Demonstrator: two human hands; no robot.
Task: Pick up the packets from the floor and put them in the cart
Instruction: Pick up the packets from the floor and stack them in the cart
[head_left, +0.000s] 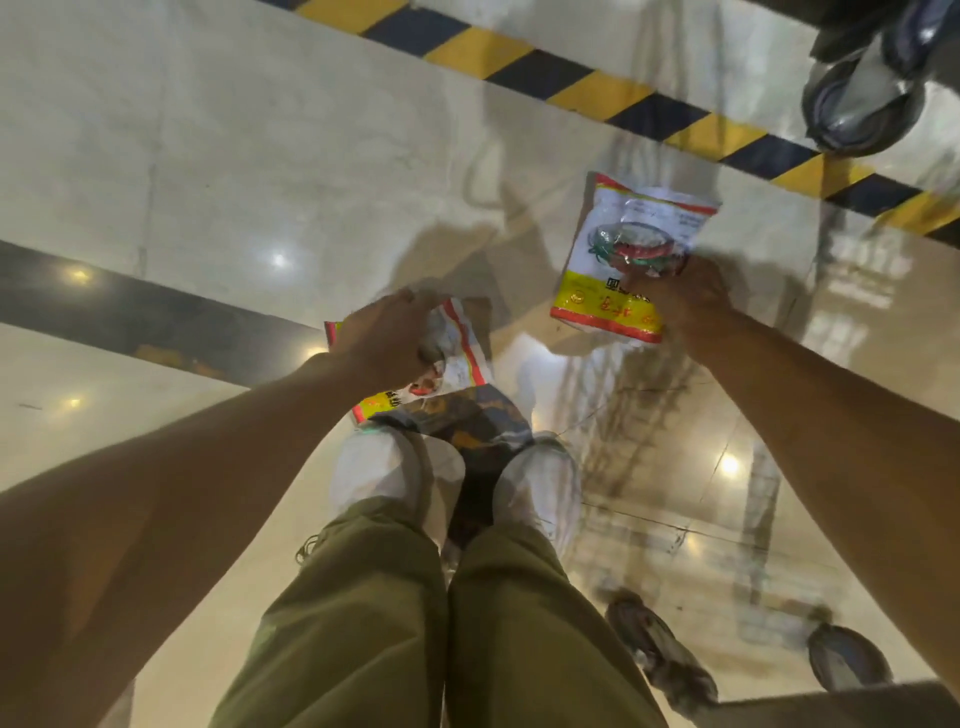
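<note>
I look straight down at a glossy floor. My left hand (387, 340) grips a white packet with red and yellow borders (457, 358) just ahead of my shoes. My right hand (685, 299) holds a second packet of the same kind (623, 249) by its lower right part, farther ahead and to the right. Whether either packet still touches the floor I cannot tell. A third, darker packet (475, 421) lies on the floor against my shoe tips. The cart shows only as wheels (862, 104) at the top right.
A yellow and black hazard stripe (597, 85) crosses the floor at the back. A dark band (130, 312) runs across the left. My white shoes (374, 467) and olive trousers fill the lower middle. More cart wheels (660, 649) stand at the lower right.
</note>
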